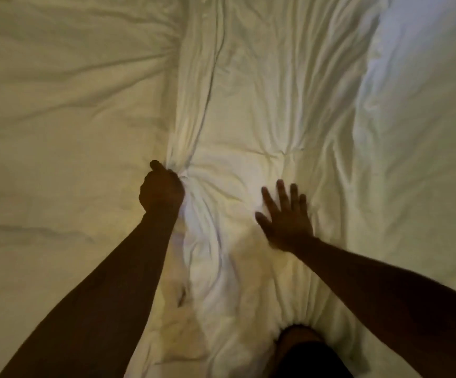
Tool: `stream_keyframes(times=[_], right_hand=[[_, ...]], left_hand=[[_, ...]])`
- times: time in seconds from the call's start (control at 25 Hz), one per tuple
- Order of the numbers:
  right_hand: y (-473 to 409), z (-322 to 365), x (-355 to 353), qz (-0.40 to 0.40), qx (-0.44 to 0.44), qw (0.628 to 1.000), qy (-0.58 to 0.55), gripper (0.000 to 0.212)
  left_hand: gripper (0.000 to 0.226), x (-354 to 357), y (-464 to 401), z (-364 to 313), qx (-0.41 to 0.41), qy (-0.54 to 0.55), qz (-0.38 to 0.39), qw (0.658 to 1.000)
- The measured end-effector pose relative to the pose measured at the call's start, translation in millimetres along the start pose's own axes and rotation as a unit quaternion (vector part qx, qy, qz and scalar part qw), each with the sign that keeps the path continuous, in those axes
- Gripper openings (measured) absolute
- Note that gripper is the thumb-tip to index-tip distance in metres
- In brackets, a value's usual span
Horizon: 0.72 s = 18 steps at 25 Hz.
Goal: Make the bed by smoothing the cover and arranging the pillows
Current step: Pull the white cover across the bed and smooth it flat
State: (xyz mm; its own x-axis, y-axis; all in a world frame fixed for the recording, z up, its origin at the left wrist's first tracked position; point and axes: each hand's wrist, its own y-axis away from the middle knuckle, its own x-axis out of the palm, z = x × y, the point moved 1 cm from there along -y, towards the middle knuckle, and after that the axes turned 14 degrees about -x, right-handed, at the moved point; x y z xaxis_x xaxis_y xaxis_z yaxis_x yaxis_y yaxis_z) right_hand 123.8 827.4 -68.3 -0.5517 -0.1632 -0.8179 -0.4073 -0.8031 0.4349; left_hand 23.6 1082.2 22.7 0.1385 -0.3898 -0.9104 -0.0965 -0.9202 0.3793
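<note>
A white, wrinkled cover (262, 110) fills nearly the whole head view. A long ridge of bunched fabric (199, 85) runs from the top centre down to my left hand (161, 190), which is closed in a fist around a fold of the cover. My right hand (285, 218) lies to the right of it, fingers spread and palm flat on the cover. Creases fan out from both hands. No pillow is in view.
My knee (300, 336) presses into the cover at the bottom centre and gathers folds around it. The left part of the cover (57, 105) is dim and yellowish; the right part (426, 77) is lit bluish-white.
</note>
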Motion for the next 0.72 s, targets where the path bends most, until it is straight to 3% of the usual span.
stream_keyframes(times=[0.12, 0.2, 0.36, 0.48, 0.56, 0.64, 0.72], right_hand=[[66.2, 64.8, 49.5, 0.093, 0.032, 0.995, -0.004, 0.098], [69.9, 103.9, 63.7, 0.101, 0.042, 0.993, -0.031, 0.102], [76.9, 159.1, 79.8, 0.075, -0.003, 0.997, -0.033, 0.090], [109.2, 171.7, 95.7, 0.066, -0.062, 0.996, -0.002, 0.078], [140.0, 173.7, 110.8, 0.070, -0.052, 0.996, -0.007, 0.074], [165.0, 179.7, 128.4, 0.096, -0.023, 0.995, -0.021, 0.074], [179.0, 193.1, 141.2, 0.108, -0.003, 0.994, -0.027, 0.074]], left_hand=[[0.104, 22.0, 78.9, 55.4, 0.048, -0.088, 0.057, 0.993], [0.114, 32.1, 106.9, 109.3, 0.036, -0.129, 0.119, 0.984], [0.081, 26.5, 57.2, 161.4, 0.028, 0.009, 0.136, 0.990], [0.056, 25.4, 26.5, 188.4, 0.022, 0.072, 0.079, 0.994], [0.037, 27.4, 25.1, 211.0, -0.010, 0.109, 0.064, 0.992], [0.040, 27.8, 45.4, 232.6, -0.044, 0.143, 0.092, 0.984], [0.063, 29.8, 85.2, 258.1, -0.040, 0.149, 0.152, 0.976]])
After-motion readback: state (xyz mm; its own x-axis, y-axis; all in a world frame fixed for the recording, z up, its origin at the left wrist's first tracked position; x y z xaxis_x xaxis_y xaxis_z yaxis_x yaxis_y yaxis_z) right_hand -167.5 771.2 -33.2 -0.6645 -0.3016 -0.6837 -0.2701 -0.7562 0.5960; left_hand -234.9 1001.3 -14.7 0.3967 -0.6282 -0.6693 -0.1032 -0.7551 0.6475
